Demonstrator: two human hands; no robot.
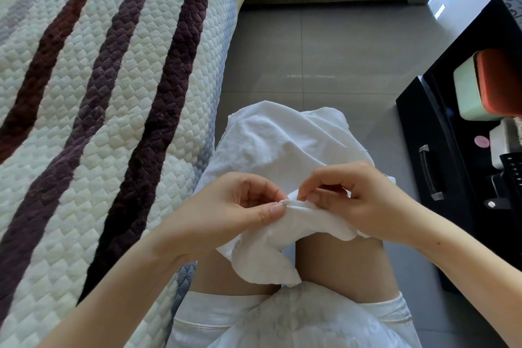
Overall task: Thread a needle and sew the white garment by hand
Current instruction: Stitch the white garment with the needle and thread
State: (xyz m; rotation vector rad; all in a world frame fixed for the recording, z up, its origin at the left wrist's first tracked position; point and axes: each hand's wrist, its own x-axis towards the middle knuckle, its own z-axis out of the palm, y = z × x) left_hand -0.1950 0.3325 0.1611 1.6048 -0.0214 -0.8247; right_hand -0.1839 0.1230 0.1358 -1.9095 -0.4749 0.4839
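White garment (282,144), cream quilted cover (70,110) with maroon and purple stripes, grey floor (310,51), black cabinet (440,133).

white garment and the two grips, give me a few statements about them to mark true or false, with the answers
1. The left grip and the right grip both pinch a folded edge of the white garment. True.
2. The white garment lies spread flat on the striped quilted cover. False: it drapes over the person's knees, beside that cover.
3. The right grip rests idle on the thigh. False: its fingers pinch the garment's edge, close to the left grip.
4. A black cabinet stands on the person's right side. True.
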